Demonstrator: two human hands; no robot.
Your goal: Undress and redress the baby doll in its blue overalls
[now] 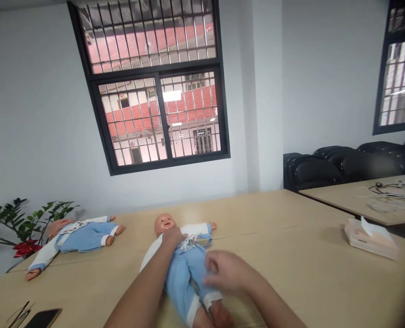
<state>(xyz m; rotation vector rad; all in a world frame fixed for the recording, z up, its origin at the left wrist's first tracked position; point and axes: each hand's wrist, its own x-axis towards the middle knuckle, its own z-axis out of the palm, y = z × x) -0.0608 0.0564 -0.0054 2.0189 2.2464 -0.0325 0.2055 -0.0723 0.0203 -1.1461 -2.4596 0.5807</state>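
At frame centre, I am pressing my left hand [173, 237] flat on the baby doll [185, 269]'s chest; my right hand [225, 272], grip released, is hovering over its blue romper.

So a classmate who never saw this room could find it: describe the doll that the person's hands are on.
On the long wooden table below the barred window, two baby dolls lie on their backs. It is the nearer doll, under the left hand and right hand. The other doll lies untouched by the plant.
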